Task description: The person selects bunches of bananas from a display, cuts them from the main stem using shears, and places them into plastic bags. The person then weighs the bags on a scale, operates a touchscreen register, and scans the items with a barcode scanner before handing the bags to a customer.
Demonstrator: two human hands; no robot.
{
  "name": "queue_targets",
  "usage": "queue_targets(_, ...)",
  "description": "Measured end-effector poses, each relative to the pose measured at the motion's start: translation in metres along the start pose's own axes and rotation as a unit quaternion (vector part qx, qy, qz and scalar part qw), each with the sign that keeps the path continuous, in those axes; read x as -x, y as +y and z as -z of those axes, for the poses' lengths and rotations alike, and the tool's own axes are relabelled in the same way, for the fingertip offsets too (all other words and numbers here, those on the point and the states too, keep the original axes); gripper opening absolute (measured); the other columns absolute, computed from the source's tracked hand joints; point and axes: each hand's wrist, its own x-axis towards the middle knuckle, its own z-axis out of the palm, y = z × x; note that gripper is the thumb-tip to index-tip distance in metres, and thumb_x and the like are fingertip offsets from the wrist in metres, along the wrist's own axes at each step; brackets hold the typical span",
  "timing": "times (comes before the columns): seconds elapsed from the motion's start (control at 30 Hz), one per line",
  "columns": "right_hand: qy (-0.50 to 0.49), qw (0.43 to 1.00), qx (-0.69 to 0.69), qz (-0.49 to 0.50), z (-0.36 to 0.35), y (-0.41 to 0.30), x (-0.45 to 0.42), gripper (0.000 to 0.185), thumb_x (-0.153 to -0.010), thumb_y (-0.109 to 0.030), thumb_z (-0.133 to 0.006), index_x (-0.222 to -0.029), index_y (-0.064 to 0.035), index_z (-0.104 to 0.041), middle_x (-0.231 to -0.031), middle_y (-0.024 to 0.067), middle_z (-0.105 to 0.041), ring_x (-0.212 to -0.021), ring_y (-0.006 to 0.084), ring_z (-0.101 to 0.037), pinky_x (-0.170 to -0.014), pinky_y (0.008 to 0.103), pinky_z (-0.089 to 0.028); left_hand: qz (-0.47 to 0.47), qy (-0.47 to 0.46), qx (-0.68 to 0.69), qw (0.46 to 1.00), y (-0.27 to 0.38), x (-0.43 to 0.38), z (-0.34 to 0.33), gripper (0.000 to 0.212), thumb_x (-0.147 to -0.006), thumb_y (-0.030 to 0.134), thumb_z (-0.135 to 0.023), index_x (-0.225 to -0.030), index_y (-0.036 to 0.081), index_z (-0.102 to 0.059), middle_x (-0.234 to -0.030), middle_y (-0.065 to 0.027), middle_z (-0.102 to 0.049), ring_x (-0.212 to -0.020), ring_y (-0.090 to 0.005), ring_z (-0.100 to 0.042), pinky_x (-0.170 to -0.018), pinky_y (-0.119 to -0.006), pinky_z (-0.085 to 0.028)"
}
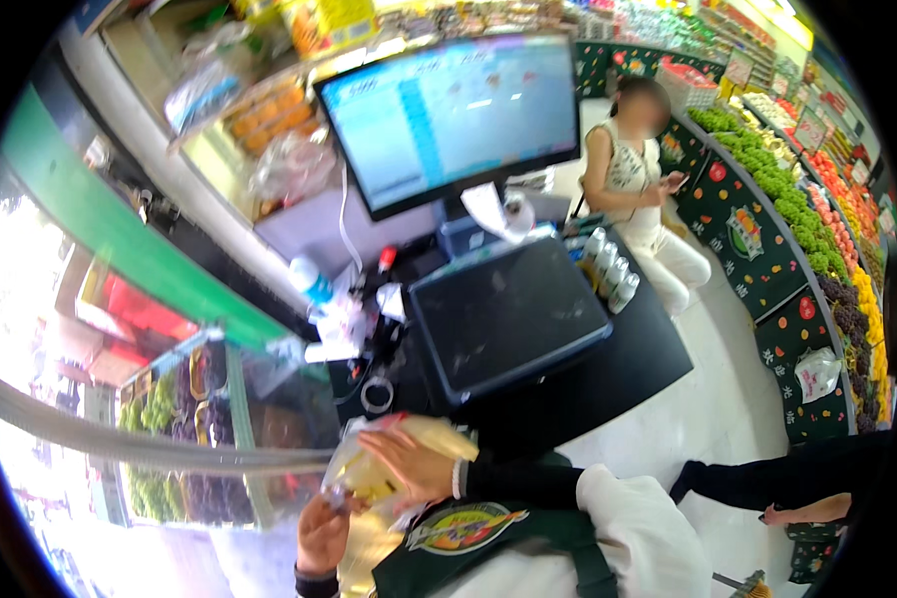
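A clear plastic bag [370,482] with something yellow inside is in front of my dark green apron [546,534], which bears a fruit emblem. My right hand [412,465], with a white bead bracelet at the wrist, lies over the top of the bag, fingers stretched and pressing on it. Lower left, my left hand [324,532] grips the gathered plastic at the bag's edge. Its fingertips are partly hidden. Just beyond the bag is a black counter [613,381] carrying a dark flat-topped device [512,310] and a roll of tape [377,395].
A lit monitor [456,119] stands behind the device. Small bottles [611,269] line the counter's right side. A seated person [628,179] holds a phone beyond it; another person's leg [777,467] and forearm show at right. Fruit displays [777,187] curve along the aisle. A glass pane is at left.
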Motion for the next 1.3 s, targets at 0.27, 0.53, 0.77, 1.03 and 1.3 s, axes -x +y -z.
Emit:
queue_targets(0.27, 0.174, 0.968, -0.171, -0.053, 0.020, -0.053, -0.026, 0.030, -0.073, -0.004, -0.059, -0.102, -0.0060, -0.058, -0.087, 0.0145, -0.063, -0.077, 0.0324, -0.060, -0.068, 0.0344, -0.048, 0.016, -0.239, -0.065, 0.969, 0.082, -0.011, -0.069, 0.078, -0.064, 0.014, -0.069, -0.130, -0.010, -0.034, -0.123, -0.0261, -0.048, -0.120, -0.0365, -0.042, -0.103, -0.045, -0.023)
queue_targets(0.53, 0.230, 0.950, -0.201, 0.064, 0.177, -0.077, -0.033, 0.027, -0.071, -0.004, -0.071, -0.096, 0.0006, -0.061, -0.074, 0.0000, -0.053, -0.069, 0.0058, -0.046, -0.066, 0.0205, -0.040, -0.018, -0.415, -0.111, 0.903, 0.130, -0.061, -0.179, 0.078, -0.062, 0.015, -0.069, -0.128, -0.011, -0.036, -0.111, -0.0269, -0.056, -0.118, -0.0394, -0.045, -0.100, -0.051, -0.027)
queue_targets(0.77, 0.117, 0.976, -0.092, 0.160, 0.299, -0.026, -0.019, 0.018, -0.078, 0.007, -0.053, -0.092, -0.0003, -0.060, -0.081, 0.0127, -0.064, -0.075, 0.0306, -0.063, -0.068, 0.0251, -0.048, -0.040, -0.553, -0.366, 0.747, 0.136, -0.149, -0.257, 0.058, -0.076, 0.019, -0.063, -0.121, -0.011, -0.044, -0.107, -0.0244, -0.058, -0.094, -0.0338, -0.060, -0.083, -0.039, -0.046)
queue_targets(1.03, 0.108, 0.980, -0.167, 0.017, 0.357, 0.041, 0.008, 0.024, -0.095, -0.021, -0.049, -0.091, -0.0013, -0.063, -0.076, 0.0092, -0.063, -0.064, 0.0179, -0.059, -0.063, 0.0248, -0.046, 0.018, -0.656, -0.380, 0.652, 0.095, -0.264, -0.308, 0.054, -0.079, 0.018, -0.062, -0.123, -0.008, -0.045, -0.104, -0.0161, -0.059, -0.093, -0.0270, -0.057, -0.079, -0.034, -0.044)
queue_targets(1.3, 0.224, 0.915, -0.334, -0.034, 0.376, 0.111, 0.028, 0.047, -0.091, -0.043, -0.053, -0.086, 0.0022, -0.065, -0.059, -0.0055, -0.047, -0.050, 0.0014, -0.029, -0.047, 0.0188, -0.023, 0.064, -0.649, -0.360, 0.668, 0.068, -0.330, -0.332, 0.059, -0.078, 0.010, -0.061, -0.130, -0.008, -0.039, -0.109, -0.0153, -0.057, -0.101, -0.0259, -0.055, -0.089, -0.035, -0.040)
